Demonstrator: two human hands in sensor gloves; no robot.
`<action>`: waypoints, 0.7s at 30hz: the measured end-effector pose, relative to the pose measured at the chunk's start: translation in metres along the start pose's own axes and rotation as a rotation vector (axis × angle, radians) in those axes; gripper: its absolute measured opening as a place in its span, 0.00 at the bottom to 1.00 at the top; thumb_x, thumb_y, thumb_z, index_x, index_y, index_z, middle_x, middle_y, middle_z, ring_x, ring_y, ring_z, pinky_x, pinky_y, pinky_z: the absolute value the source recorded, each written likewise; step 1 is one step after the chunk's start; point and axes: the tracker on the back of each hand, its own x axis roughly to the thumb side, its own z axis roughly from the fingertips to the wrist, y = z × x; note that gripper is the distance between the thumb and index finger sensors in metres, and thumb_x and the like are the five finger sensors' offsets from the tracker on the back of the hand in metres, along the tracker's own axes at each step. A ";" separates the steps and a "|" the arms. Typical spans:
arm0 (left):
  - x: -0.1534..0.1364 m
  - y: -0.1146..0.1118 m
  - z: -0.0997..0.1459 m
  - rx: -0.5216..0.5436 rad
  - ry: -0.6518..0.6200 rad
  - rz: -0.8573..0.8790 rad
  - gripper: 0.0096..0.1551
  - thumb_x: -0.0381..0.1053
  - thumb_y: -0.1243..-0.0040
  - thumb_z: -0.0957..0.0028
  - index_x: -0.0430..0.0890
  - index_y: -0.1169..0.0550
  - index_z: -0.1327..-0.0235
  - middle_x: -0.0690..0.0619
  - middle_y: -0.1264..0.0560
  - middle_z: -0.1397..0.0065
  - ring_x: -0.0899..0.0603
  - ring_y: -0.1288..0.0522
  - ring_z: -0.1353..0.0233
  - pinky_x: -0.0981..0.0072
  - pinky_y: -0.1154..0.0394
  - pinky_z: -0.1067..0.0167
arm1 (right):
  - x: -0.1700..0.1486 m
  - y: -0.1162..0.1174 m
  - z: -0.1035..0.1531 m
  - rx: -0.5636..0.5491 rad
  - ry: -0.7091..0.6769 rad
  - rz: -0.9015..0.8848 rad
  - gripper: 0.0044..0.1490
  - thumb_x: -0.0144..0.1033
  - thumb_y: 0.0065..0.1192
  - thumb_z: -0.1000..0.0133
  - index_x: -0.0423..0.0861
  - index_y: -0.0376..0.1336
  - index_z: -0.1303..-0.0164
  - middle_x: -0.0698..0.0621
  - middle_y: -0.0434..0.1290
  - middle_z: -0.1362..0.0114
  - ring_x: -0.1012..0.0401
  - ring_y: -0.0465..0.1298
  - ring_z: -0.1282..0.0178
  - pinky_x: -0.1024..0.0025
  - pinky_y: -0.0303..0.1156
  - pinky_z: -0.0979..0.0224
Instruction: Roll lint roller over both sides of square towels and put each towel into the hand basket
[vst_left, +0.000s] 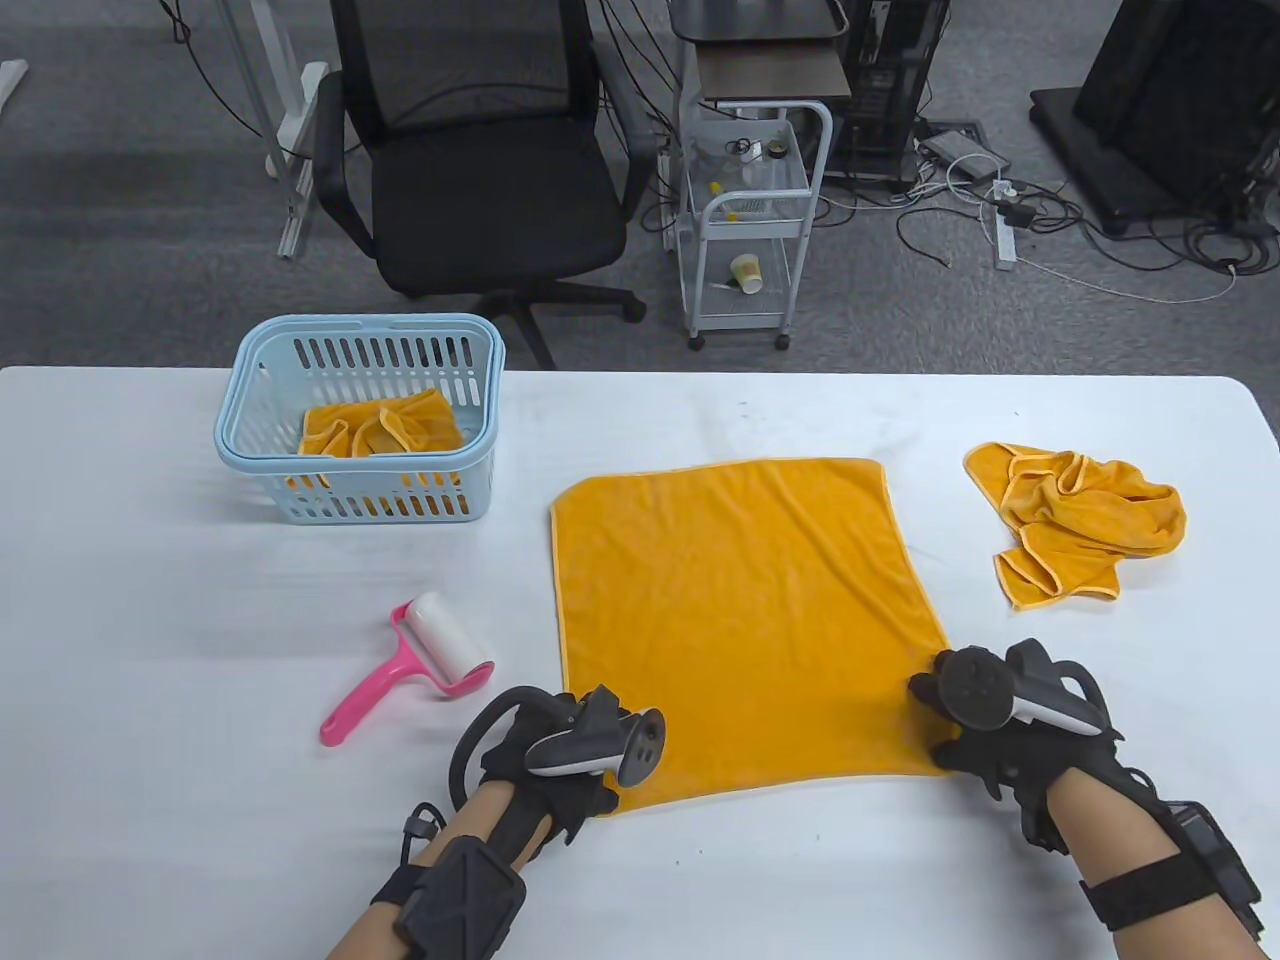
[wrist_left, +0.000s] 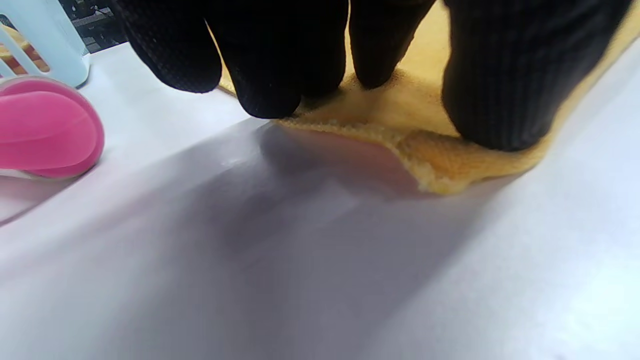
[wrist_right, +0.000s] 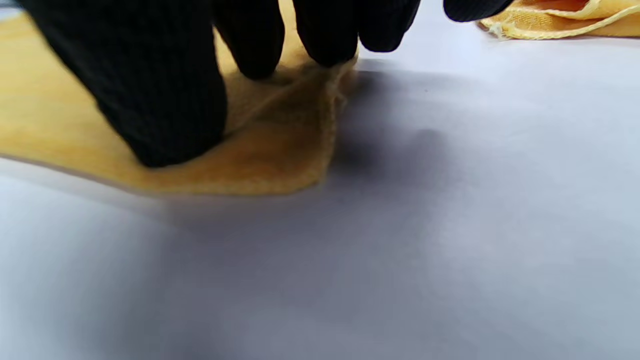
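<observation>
Our left hand (vst_left: 560, 745) and right hand (vst_left: 985, 720) each pinch a near corner of the flat towel (vst_left: 745, 620); the lint roller (vst_left: 405, 665) lies diagonally, handle pointing near-left.

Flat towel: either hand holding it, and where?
Both. Left hand pinches the flat towel at its near-left corner; right hand pinches its near-right corner.

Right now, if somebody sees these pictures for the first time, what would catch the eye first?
First, the big orange towel spread flat at the table's middle, with the left hand and the right hand pinching its two near corners. Then the pink lint roller lying untouched left of it, the blue basket at far left already holding an orange towel, and a crumpled towel at right.
</observation>
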 end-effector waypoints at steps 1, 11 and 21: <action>0.000 -0.001 0.001 -0.007 -0.001 -0.005 0.49 0.68 0.31 0.59 0.58 0.37 0.23 0.50 0.39 0.15 0.36 0.30 0.21 0.33 0.35 0.27 | 0.000 0.000 0.001 0.002 0.003 0.013 0.56 0.52 0.79 0.51 0.49 0.53 0.16 0.39 0.53 0.15 0.37 0.53 0.16 0.28 0.53 0.24; -0.038 0.009 0.032 0.106 0.069 0.139 0.52 0.70 0.33 0.59 0.58 0.40 0.22 0.50 0.41 0.14 0.36 0.32 0.19 0.35 0.35 0.26 | 0.003 0.002 0.006 0.045 -0.006 0.047 0.64 0.58 0.79 0.54 0.48 0.48 0.14 0.37 0.47 0.13 0.35 0.50 0.15 0.28 0.51 0.23; -0.170 -0.015 0.057 0.055 0.518 0.397 0.61 0.70 0.31 0.58 0.49 0.48 0.19 0.41 0.53 0.12 0.27 0.45 0.16 0.29 0.41 0.26 | -0.001 0.004 0.004 0.080 -0.008 -0.005 0.65 0.58 0.79 0.53 0.48 0.46 0.14 0.37 0.44 0.13 0.35 0.50 0.15 0.27 0.51 0.24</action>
